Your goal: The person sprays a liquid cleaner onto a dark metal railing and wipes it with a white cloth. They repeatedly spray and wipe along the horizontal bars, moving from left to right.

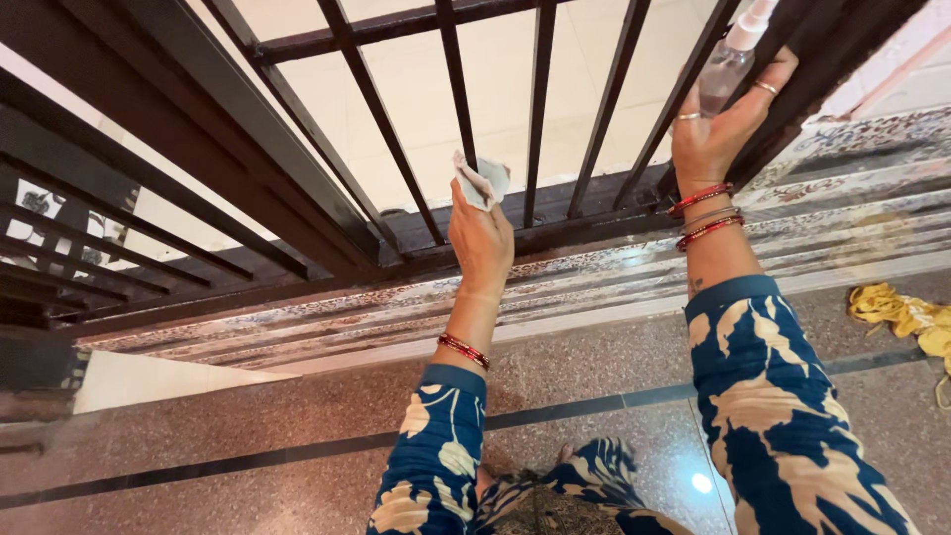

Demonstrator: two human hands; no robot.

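My left hand (481, 238) grips a crumpled pale cloth (482, 179) and presses it against the bottom rail of a dark metal railing (540, 203), between two upright bars. My right hand (715, 127) is raised higher to the right, closed around a clear spray bottle (730, 61) with a pale pink top, held against one of the slanted bars. Both wrists carry red bangles, and both arms wear dark blue sleeves with a cream leaf print.
The railing's upright bars (379, 109) fan across the top of the view. A patterned stone sill (842, 198) runs beneath it. A yellow cloth (906, 315) lies on the speckled stone floor (297, 416) at right. A second grille (89, 248) stands at left.
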